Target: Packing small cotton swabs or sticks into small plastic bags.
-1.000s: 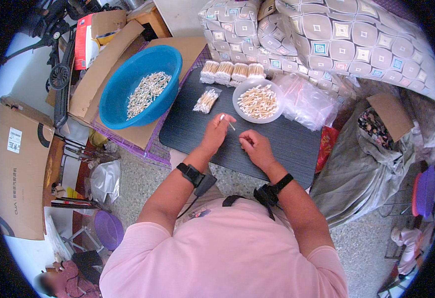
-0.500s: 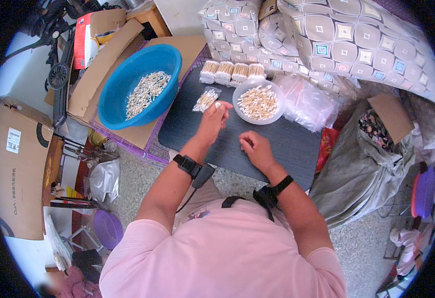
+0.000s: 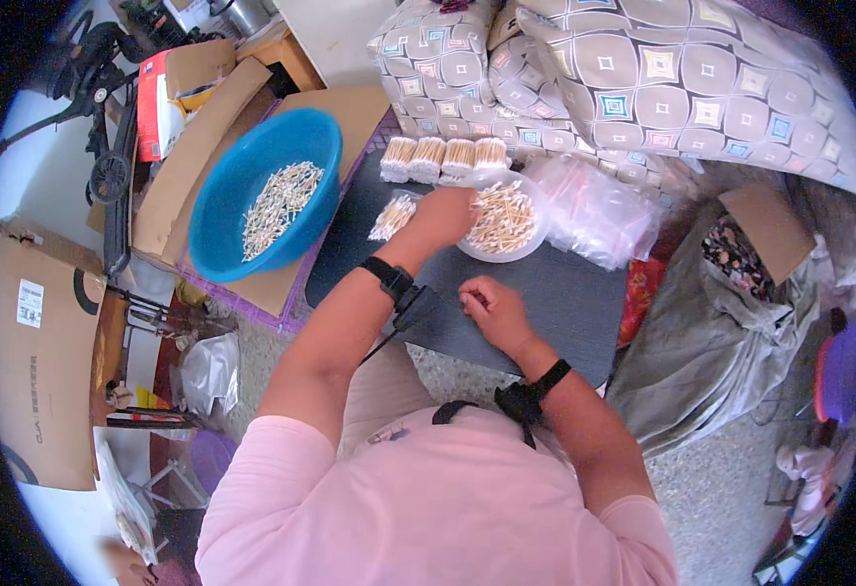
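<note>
A pale round bowl [image 3: 539,234] full of cotton swabs [image 3: 502,217] stands on the dark table. My left hand [image 3: 444,217] is over the bowl's left side, back up, and its fingertips are hidden among or above the swabs. My right hand [image 3: 498,309] rests on the table in front of the bowl, fingers curled with the thumb against them. Whatever it may hold cannot be seen. Left of my left hand lies a small clear bag of swabs [image 3: 390,217], partly covered by the wrist. Bundles of swabs [image 3: 444,158] stand in a row behind the bowl.
At the left a big blue basin [image 3: 215,234] holds many loose swabs, on cardboard. A heap of clear plastic bags [image 3: 599,220] lies right of the bowl. Patterned cushions [image 3: 682,88] border the table's back. A grey cloth sack [image 3: 691,322] stands at the right.
My left hand has moved right, from beside the bag of swabs to the bowl, and the fingers have dipped out of sight. My right hand stays curled in nearly the same place.
</note>
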Tool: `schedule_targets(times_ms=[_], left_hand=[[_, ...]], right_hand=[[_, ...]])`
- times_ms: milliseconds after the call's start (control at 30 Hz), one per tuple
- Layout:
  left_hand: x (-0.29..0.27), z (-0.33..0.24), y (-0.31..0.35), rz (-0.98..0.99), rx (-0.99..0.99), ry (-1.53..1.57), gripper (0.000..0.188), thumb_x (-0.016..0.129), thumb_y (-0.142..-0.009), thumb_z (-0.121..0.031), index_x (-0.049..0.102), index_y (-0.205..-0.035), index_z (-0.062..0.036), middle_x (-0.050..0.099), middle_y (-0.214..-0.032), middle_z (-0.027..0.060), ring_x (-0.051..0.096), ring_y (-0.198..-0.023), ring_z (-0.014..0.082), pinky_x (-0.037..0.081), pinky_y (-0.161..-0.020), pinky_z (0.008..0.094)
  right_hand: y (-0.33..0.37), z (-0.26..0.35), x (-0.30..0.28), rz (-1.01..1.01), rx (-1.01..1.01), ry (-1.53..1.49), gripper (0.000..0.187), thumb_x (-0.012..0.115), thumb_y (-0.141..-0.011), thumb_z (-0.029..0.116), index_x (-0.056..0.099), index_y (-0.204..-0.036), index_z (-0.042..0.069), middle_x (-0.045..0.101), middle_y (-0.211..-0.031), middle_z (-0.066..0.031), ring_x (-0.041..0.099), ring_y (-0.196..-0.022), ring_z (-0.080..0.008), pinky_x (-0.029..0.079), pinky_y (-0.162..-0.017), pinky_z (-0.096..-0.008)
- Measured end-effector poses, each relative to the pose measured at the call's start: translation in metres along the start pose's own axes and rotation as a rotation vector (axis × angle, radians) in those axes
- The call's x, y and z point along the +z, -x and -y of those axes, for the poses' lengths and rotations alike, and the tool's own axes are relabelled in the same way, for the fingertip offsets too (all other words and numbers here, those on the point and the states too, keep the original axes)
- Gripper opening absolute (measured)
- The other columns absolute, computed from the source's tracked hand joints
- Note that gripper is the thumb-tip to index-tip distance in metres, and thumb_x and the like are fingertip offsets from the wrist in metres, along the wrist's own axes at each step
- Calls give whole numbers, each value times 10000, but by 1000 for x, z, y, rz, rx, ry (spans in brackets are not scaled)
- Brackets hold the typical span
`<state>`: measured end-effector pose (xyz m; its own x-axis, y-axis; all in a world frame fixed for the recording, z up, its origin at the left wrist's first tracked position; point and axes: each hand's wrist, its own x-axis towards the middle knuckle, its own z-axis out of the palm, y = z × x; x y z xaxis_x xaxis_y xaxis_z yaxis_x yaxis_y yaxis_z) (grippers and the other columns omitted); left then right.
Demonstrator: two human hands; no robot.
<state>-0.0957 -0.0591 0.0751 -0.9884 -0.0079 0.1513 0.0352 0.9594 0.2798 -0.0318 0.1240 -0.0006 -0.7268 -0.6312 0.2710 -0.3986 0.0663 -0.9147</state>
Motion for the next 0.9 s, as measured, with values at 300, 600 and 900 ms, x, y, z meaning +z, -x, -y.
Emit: schedule_targets(times_ms=[300, 600, 900], left_hand=[[1, -5, -21, 173, -46, -221, 309, 575, -853, -375, 666, -925, -89, 672, -901, 168, 645, -862, 358, 510, -737, 481], [-4, 13, -12, -13, -15, 42, 300, 621, -835, -334, 653, -921, -49, 663, -852, 195, 647, -808, 352, 497, -708, 451], [-4, -2, 65, -35, -279, 860, 250, 684, -860, -305, 675, -930, -66, 567, -710, -65, 445, -580, 31, 350, -486, 220]], right_hand=[[-1, 3, -4, 30, 42, -18, 126, 619, -859, 134, 606, -945, 43, 646, -918, -137, 633, -847, -314, 499, -748, -388], [-1, 11, -5, 34, 18, -21, 127, 604, -864, 137, 613, -936, 32, 637, -902, -148, 625, -854, -327, 494, -751, -390], [2, 0, 9, -20, 180, -233, 177, 621, -885, 168, 602, -996, 31, 647, -852, -94, 619, -701, -184, 495, -649, -324]])
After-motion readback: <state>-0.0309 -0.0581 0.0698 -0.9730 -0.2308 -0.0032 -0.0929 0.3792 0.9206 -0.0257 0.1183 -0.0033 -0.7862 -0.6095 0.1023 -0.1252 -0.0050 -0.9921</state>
